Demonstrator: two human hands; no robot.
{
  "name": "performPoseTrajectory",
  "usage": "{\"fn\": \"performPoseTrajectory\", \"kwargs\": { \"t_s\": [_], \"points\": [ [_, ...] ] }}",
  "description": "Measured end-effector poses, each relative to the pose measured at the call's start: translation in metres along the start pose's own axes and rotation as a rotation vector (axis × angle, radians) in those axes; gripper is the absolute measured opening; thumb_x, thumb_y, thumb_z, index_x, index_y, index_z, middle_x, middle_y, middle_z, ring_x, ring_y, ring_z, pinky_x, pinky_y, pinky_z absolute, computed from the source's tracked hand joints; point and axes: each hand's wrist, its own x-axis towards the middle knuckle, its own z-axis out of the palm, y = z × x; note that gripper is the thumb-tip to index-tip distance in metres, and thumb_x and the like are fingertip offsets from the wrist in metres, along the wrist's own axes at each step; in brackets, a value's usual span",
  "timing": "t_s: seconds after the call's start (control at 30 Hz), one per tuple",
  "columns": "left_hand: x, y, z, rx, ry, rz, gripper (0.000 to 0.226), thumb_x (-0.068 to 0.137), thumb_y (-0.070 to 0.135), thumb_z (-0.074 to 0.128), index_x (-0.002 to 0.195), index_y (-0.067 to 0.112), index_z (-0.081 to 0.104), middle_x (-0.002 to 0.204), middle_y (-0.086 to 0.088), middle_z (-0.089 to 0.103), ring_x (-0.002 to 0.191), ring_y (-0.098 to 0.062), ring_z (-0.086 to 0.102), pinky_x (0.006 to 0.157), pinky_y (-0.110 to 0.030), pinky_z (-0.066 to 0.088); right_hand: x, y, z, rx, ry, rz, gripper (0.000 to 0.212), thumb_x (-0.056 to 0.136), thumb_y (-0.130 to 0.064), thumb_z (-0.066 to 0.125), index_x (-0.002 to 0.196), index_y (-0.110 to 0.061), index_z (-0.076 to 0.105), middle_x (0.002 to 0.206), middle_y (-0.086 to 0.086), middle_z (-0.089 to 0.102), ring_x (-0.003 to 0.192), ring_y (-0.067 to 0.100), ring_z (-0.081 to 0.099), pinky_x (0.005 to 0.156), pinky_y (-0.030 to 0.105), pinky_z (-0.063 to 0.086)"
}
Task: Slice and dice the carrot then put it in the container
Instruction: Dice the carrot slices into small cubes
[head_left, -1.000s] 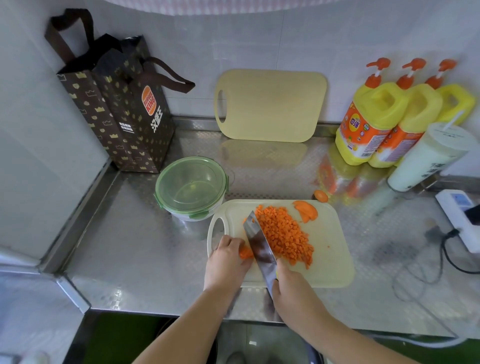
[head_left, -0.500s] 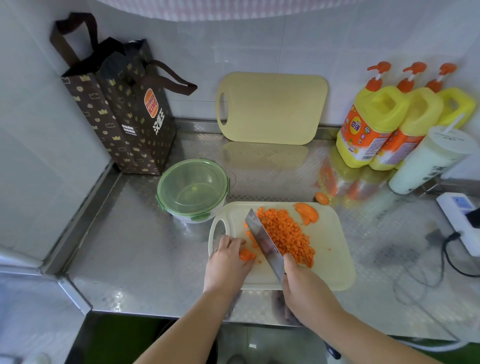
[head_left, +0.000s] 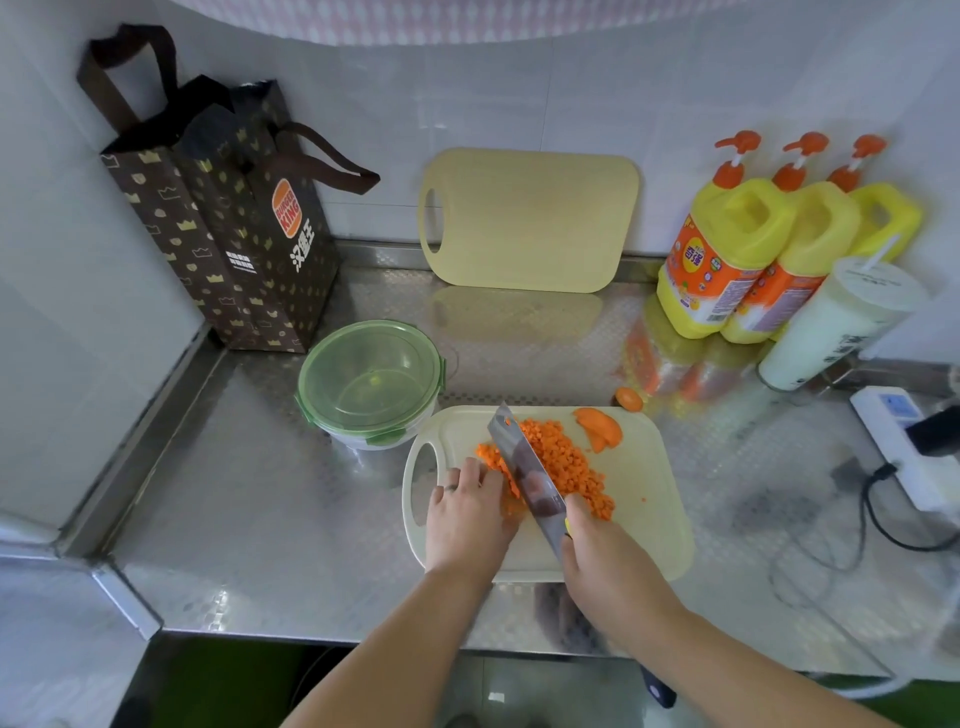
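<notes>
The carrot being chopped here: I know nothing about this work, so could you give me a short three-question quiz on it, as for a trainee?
1. True or false: the lid of the container is off.
2. Which hand grips the knife beside the diced carrot: A left, B right?
3. How many yellow pump bottles stand by the wall?
Key: 1 false; 2 B, the right hand; 3 three.

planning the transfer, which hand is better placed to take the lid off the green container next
Left, likely. The left hand rests on the cutting board nearest the lidded container, holding no tool; the right hand grips the knife.
</notes>
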Motion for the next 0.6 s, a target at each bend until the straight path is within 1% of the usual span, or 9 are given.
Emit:
{"fn": "performPoseTrajectory", "kwargs": {
  "t_s": [0.07,0.1,0.13,0.17,0.23,0.33,0.43,0.5,0.6],
  "points": [
    [-0.002,-0.003,-0.001,-0.108,-0.001,-0.054,0.038,0.088,0.045,0.055,0.121,0.025,0.051,0.125,0.004,0.043,0.118,-0.020,0.043,0.098,-0.030,0.035,0.000,0.003,-0.003,-0.013,-0.001,-0.013,0.024,0.100,-0.021,0.033,0.124,-0.018,0.035,0.066,-0.011,0.034,0.054,0.005,0.037,0.045,0.023,0.024],
    [-0.003,-0.006,-0.003,-0.158,0.011,-0.081,0.041,0.086,0.048,0.057,0.121,0.027,0.051,0.124,0.005,0.044,0.116,-0.019,0.045,0.097,-0.029,0.037,0.000,0.004,-0.004,-0.013,-0.006,-0.027,0.022,0.100,-0.021,0.034,0.122,-0.018,0.036,0.067,-0.010,0.037,0.056,0.009,0.039,0.046,0.022,0.025],
    [-0.005,-0.011,-0.005,-0.199,0.006,-0.120,0.044,0.084,0.049,0.060,0.121,0.027,0.052,0.123,0.006,0.044,0.113,-0.018,0.048,0.094,-0.029,0.040,0.000,0.004,-0.004,-0.015,-0.016,-0.042,0.021,0.099,-0.020,0.034,0.120,-0.018,0.037,0.069,-0.007,0.040,0.059,0.014,0.043,0.048,0.022,0.027],
    [-0.007,-0.016,-0.007,-0.240,-0.013,-0.166,0.046,0.083,0.048,0.063,0.122,0.026,0.051,0.122,0.005,0.043,0.107,-0.019,0.052,0.089,-0.029,0.043,0.000,0.004,-0.003,-0.028,-0.035,-0.056,0.020,0.099,-0.019,0.034,0.118,-0.018,0.037,0.072,-0.005,0.042,0.063,0.018,0.045,0.050,0.026,0.030],
    [-0.012,-0.026,-0.007,-0.325,-0.056,-0.240,0.046,0.082,0.041,0.068,0.122,0.023,0.052,0.122,0.005,0.042,0.097,-0.019,0.058,0.081,-0.030,0.047,-0.001,0.003,0.000,-0.062,-0.076,-0.076,0.018,0.098,-0.017,0.035,0.116,-0.018,0.036,0.075,-0.001,0.046,0.066,0.023,0.047,0.047,0.027,0.027],
    [-0.017,-0.032,-0.005,-0.368,-0.113,-0.254,0.041,0.082,0.028,0.071,0.120,0.020,0.056,0.121,0.004,0.047,0.091,-0.016,0.058,0.083,-0.032,0.049,0.000,0.001,0.006,-0.114,-0.095,-0.090,0.022,0.096,-0.013,0.035,0.119,-0.016,0.036,0.085,0.004,0.054,0.070,0.026,0.049,0.045,0.025,0.022],
    [-0.016,-0.029,-0.005,-0.392,-0.104,-0.258,0.033,0.084,0.019,0.069,0.115,0.018,0.060,0.114,0.001,0.053,0.090,-0.015,0.058,0.082,-0.028,0.048,0.001,-0.002,0.008,-0.147,-0.108,-0.107,0.029,0.094,-0.008,0.036,0.122,-0.015,0.035,0.082,-0.001,0.047,0.070,0.023,0.044,0.047,0.028,0.028],
    [-0.014,-0.026,-0.005,-0.390,-0.090,-0.259,0.028,0.085,0.018,0.068,0.112,0.017,0.061,0.110,0.001,0.055,0.089,-0.014,0.058,0.079,-0.025,0.048,0.001,-0.002,0.009,-0.167,-0.104,-0.113,0.031,0.094,-0.007,0.036,0.124,-0.015,0.034,0.080,-0.002,0.047,0.068,0.023,0.044,0.048,0.029,0.031],
    [-0.012,-0.025,-0.006,-0.376,-0.079,-0.258,0.026,0.083,0.021,0.071,0.108,0.017,0.062,0.105,0.001,0.056,0.088,-0.014,0.058,0.079,-0.026,0.048,0.001,-0.002,0.009,-0.173,-0.096,-0.131,0.032,0.094,-0.007,0.037,0.124,-0.015,0.034,0.073,-0.004,0.043,0.062,0.021,0.042,0.044,0.025,0.025]
  ]
}}
